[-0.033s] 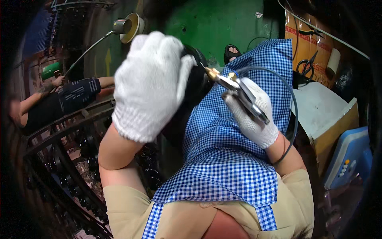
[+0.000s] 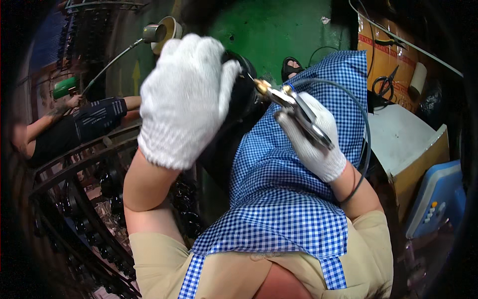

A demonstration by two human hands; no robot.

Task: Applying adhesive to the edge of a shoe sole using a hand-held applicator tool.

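My left hand, in a white knit glove, is closed over a glossy black rounded part. Most of that part is hidden behind the glove, so its full shape cannot be made out. In my gloved right hand is a small metal spray gun, gripped by its body with the fingers wrapped round it. Its brass-coloured front end and thin needle-like tip point at the black part, close beside my left thumb. A grey hose loops from the gun past my right forearm.
A blue checked apron covers my lap. At left are a rack of black parts and another person holding a long rod. On the right lie scissors, a cardboard box and a blue-and-white plastic case.
My left hand has shifted slightly up and to the left with the black part. My right hand and the spray gun have moved a little the same way.
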